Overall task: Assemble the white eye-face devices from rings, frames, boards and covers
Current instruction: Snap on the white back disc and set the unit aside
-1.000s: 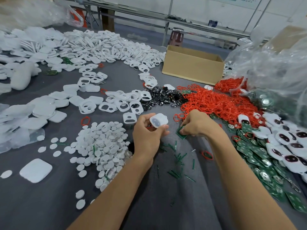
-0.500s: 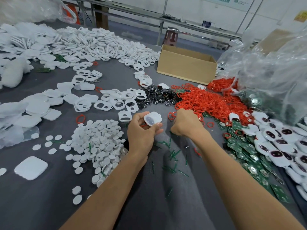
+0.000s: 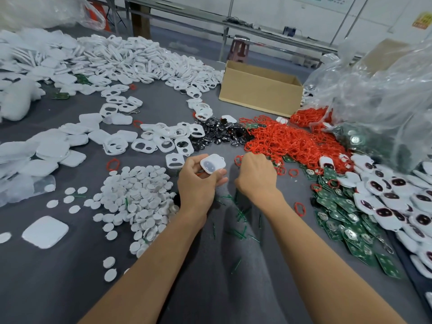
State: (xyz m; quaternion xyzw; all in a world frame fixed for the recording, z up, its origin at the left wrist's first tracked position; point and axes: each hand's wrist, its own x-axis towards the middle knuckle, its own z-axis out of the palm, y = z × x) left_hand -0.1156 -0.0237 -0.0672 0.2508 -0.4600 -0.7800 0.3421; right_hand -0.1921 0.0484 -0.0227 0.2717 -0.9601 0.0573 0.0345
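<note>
Bag of green boards by cardboard box, white cover in left hand.

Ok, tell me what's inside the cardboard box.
Only bare inner walls of the cardboard box show below its rim. Its near wall hides the bottom, so any contents cannot be seen.

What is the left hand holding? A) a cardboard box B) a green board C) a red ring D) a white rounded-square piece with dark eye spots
D: the left hand grips a white rounded-square piece with dark spots on its face, while the red rings lie in their pile on the table.
</note>
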